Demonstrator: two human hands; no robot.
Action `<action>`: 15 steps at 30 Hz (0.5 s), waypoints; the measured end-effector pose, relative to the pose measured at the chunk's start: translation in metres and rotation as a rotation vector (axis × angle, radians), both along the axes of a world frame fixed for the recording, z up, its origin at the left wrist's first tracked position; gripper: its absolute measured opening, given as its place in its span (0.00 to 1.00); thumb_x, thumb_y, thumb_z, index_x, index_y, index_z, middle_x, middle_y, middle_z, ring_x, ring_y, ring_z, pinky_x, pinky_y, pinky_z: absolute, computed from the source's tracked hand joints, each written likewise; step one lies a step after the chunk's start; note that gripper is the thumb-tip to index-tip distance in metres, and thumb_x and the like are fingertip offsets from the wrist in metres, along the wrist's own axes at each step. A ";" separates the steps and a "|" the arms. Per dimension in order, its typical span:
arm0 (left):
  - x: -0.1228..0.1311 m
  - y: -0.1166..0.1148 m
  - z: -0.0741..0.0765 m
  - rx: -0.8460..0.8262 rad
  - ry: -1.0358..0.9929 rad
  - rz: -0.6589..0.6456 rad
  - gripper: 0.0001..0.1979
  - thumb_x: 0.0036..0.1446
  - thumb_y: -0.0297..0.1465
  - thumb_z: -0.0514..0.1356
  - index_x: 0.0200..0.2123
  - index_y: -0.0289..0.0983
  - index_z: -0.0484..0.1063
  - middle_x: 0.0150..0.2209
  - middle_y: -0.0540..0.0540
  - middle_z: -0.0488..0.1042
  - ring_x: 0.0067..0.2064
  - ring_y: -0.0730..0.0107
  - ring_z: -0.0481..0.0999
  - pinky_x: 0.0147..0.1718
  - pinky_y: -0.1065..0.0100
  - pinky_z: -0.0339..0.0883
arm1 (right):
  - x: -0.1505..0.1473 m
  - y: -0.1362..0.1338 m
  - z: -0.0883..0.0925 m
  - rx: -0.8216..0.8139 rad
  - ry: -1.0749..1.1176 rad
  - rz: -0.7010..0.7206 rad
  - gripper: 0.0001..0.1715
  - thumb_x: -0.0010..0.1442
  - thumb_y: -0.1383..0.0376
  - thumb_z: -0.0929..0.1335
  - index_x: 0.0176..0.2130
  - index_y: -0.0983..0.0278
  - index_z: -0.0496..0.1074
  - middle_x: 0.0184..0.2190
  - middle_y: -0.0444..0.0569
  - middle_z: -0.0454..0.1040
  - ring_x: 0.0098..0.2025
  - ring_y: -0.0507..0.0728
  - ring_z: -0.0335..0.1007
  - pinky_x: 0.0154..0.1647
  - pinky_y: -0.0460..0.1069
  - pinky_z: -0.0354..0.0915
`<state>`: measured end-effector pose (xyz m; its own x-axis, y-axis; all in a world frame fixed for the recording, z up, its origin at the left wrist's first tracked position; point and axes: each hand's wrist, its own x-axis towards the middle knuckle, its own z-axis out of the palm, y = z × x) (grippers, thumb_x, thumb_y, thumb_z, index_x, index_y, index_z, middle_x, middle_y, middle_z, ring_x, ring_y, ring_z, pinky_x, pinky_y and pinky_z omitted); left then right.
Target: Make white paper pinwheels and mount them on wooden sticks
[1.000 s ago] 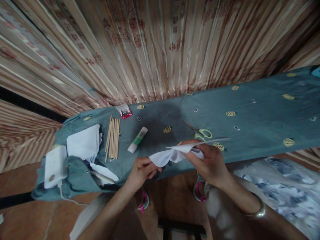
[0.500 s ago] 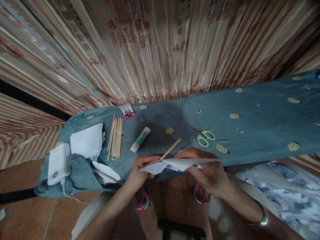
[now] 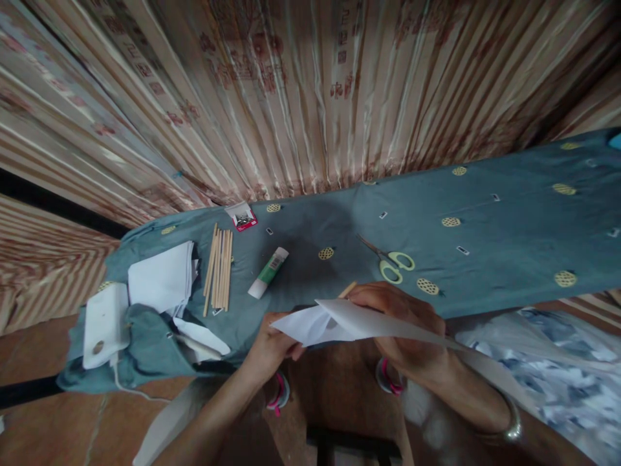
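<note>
A sheet of white paper (image 3: 315,325) with folded-over flaps is stretched between my two hands above the table's near edge. My left hand (image 3: 272,343) pinches its left side, fingertips partly behind it. Closed on the paper's right side is my right hand (image 3: 405,317); some of its fingers are hidden by the sheet. The end of a thin wooden stick (image 3: 348,289) sticks up behind the paper, beside my right fingers. Past my right hand lie scissors (image 3: 396,261) with green handles. A green-and-white glue stick (image 3: 268,272) lies beyond my left hand.
On the teal tablecloth (image 3: 514,226), several wooden sticks (image 3: 220,268) lie beside a small open red-and-white box (image 3: 242,217) of metal pieces. Stacked white paper (image 3: 162,275) and a white corded device (image 3: 104,327) are at the left. Curtains (image 3: 301,97) hang behind.
The paper has turned, so its folds face me more and its right part reaches over my right forearm. Much less of the wooden stick shows. My right hand has moved closer around it.
</note>
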<state>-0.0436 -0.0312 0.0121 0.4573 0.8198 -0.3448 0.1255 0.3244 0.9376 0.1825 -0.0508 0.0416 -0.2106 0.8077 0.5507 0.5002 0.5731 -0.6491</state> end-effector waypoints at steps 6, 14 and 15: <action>0.000 -0.001 0.001 0.011 0.012 -0.004 0.28 0.48 0.52 0.58 0.09 0.39 0.57 0.09 0.54 0.52 0.15 0.78 0.51 0.18 0.69 0.42 | -0.001 0.002 0.002 0.012 -0.012 -0.014 0.13 0.63 0.73 0.63 0.46 0.60 0.69 0.40 0.47 0.79 0.42 0.53 0.76 0.44 0.49 0.73; 0.006 0.001 0.018 -0.009 0.044 -0.002 0.28 0.46 0.54 0.58 0.09 0.40 0.57 0.09 0.54 0.49 0.15 0.77 0.49 0.17 0.68 0.40 | 0.002 0.001 0.002 -0.013 -0.019 -0.013 0.13 0.63 0.70 0.62 0.46 0.59 0.70 0.40 0.47 0.79 0.43 0.54 0.77 0.45 0.50 0.74; 0.006 0.001 0.018 -0.009 0.048 -0.003 0.28 0.47 0.53 0.58 0.09 0.40 0.57 0.09 0.54 0.49 0.15 0.77 0.49 0.18 0.68 0.40 | 0.002 0.001 0.003 -0.018 -0.018 -0.009 0.13 0.63 0.70 0.62 0.46 0.59 0.70 0.40 0.47 0.79 0.43 0.54 0.77 0.45 0.51 0.74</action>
